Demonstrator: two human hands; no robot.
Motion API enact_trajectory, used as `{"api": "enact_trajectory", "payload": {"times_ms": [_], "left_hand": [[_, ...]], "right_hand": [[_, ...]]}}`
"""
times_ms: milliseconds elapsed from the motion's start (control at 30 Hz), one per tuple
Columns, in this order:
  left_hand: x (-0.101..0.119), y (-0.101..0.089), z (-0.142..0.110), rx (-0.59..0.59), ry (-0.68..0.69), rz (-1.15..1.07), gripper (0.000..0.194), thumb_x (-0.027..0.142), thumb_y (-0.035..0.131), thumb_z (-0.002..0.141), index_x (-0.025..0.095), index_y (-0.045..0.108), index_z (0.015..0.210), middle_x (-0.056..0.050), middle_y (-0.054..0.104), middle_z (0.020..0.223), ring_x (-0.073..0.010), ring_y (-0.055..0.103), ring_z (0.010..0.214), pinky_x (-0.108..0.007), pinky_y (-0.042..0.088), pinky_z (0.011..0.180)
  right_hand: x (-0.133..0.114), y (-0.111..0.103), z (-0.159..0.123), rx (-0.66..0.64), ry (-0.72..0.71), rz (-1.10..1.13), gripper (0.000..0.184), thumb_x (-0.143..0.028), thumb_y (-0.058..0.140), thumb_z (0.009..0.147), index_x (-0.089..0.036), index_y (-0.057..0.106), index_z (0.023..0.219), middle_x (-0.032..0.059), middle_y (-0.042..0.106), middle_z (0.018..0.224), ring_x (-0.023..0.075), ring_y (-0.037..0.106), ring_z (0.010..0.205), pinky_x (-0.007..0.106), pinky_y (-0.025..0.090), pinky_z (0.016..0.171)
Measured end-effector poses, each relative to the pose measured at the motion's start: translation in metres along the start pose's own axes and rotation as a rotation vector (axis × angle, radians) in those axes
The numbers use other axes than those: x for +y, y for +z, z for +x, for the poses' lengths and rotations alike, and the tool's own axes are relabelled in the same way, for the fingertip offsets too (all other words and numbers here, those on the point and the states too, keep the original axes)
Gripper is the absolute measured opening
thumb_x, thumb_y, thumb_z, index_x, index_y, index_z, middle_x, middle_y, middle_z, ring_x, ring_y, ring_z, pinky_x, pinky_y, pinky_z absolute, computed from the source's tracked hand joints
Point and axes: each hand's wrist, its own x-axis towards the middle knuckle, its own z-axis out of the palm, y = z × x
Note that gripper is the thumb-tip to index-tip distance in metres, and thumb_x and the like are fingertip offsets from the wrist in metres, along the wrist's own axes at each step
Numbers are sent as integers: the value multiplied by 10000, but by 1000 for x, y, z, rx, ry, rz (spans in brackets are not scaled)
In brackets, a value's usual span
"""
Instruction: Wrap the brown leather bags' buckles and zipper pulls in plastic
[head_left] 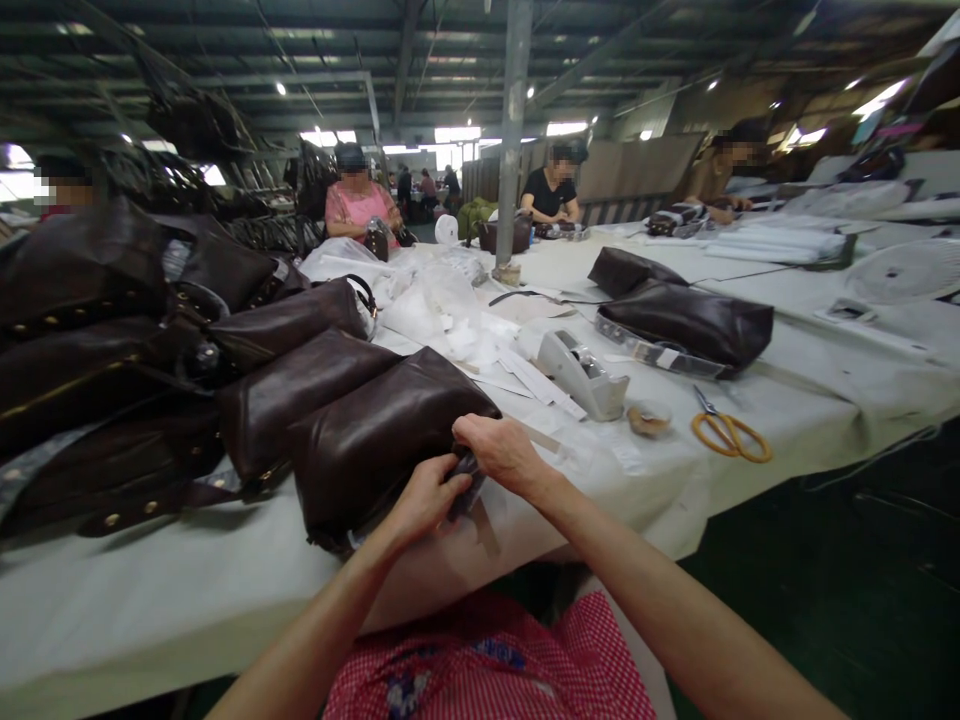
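A dark brown leather bag [382, 430] lies on its side on the cloth-covered table in front of me. At its right end, my left hand [427, 492] is closed, thumb against fingers, on a dark piece of the bag partly covered in clear plastic. Just above and to the right, my right hand [499, 450] is closed on the bag's corner, its fingers curled inward. The two hands nearly touch. Exactly what is pinched between the fingers is mostly hidden.
More brown bags [90, 380] are piled on the left. Paper and plastic scraps [442, 310] lie behind my bag. A tape dispenser [583, 375], orange-handled scissors [729, 437] and another bag [690, 320] are on the right. A post [514, 140] rises mid-table; co-workers [551, 190] sit opposite.
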Motion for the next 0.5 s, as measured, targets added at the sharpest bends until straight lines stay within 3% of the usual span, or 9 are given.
{"api": "enact_trajectory", "payload": {"times_ms": [100,200,367,433,500], "left_hand": [[0,-1,0,-3,7,18,132,259,539,763,154,574,691,-4,553,638,-157,524,617,-248,365,560],[0,-1,2,2,6,20,150,278,537,756,164,542,659,10,528,622,-140,501,588,-236,355,535],[3,-1,3,-32,-75,-30,146,291,522,755,163,546,688,25,497,590,-127,489,531,-223,357,493],[4,-1,4,-57,-120,-63,153,306,507,768,166,539,715,29,492,573,-124,483,489,-221,351,463],[4,-1,5,-53,-99,-40,158,312,520,757,163,541,708,22,501,585,-125,485,502,-221,353,468]], "right_hand": [[6,5,-9,147,-14,116,170,-170,426,960,-181,590,914,44,627,911,148,583,812,226,393,673],[13,9,-37,270,-4,204,235,-186,376,976,-177,606,931,70,612,942,164,584,879,242,440,765],[14,34,-107,53,-136,182,372,-120,446,906,-233,575,1236,106,578,1236,181,604,990,281,492,848],[10,50,-123,49,-157,93,446,-110,469,899,-274,542,1307,122,554,1302,205,607,1011,328,504,863],[6,64,-128,130,-160,49,401,-116,466,917,-284,589,1259,130,574,1286,212,621,986,345,516,848]]}}
